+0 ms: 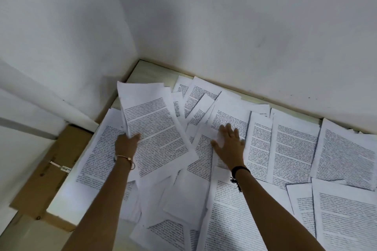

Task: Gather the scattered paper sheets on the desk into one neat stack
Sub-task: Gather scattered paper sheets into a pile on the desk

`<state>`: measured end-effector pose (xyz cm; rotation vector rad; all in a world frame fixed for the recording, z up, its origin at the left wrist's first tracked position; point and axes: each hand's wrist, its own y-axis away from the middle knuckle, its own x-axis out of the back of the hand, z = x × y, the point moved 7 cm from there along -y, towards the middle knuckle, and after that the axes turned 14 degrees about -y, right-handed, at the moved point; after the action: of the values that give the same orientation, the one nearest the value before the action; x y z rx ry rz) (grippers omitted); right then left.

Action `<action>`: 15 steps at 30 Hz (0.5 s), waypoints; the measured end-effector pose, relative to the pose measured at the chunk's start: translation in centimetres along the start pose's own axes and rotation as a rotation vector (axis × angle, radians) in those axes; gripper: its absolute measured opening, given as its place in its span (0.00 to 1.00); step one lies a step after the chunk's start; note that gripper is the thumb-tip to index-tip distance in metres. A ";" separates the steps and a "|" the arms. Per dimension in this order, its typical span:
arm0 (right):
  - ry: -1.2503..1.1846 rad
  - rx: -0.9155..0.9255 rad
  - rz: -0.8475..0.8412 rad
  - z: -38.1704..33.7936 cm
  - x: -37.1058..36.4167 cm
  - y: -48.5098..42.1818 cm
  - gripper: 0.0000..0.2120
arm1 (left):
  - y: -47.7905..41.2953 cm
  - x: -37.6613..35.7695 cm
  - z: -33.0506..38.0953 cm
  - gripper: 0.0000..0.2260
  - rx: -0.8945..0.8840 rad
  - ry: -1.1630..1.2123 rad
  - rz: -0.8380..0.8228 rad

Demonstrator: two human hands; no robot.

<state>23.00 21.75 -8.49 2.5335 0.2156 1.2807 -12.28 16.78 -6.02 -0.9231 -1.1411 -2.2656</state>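
Walls: white walls [224,26] meet in a corner at the far left of the desk.
Desk: pale desk [142,71] pushed into that corner; bare only at the far-left edge.
Loose sheets: printed paper sheets [295,144] lie scattered and overlapping across nearly the whole desk, from far to near and out to the right edge.
Held sheets: a bundle of sheets [155,128] is lifted at the left, tilted, its edges uneven.
Left hand: left hand [128,142] pinches the bundle's near-left edge, thumb on top; a thin bracelet [126,158] on the wrist.
Right hand: right hand [229,140] lies flat, fingers spread, pressing sheets near the middle; a dark band [239,170] on the wrist.
Box: cardboard box [44,171] sits beside the desk's left edge, lower down.
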 end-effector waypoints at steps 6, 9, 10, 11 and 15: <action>-0.214 0.234 -0.043 -5.5 -2.8 0.8 0.30 | -1.0 -0.6 0.5 0.31 -0.105 -0.061 0.040; -0.207 0.253 -0.131 -7.7 -5.1 1.4 0.32 | -0.6 -1.6 1.2 0.32 -0.107 0.155 -0.067; -0.223 0.238 -0.142 -8.1 -5.6 1.4 0.32 | -0.4 -1.9 1.3 0.29 -0.112 0.123 -0.111; -0.246 0.212 -0.146 -8.2 -5.8 1.4 0.32 | -0.3 -2.2 1.3 0.27 -0.138 0.101 -0.160; -0.296 0.178 -0.140 -8.1 -5.3 2.2 0.29 | 1.7 -3.0 1.8 0.20 -0.305 0.148 -0.445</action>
<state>13.33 19.81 -7.31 2.7600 0.4497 0.8555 -8.53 17.52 -6.51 -0.6339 -1.0301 -2.8760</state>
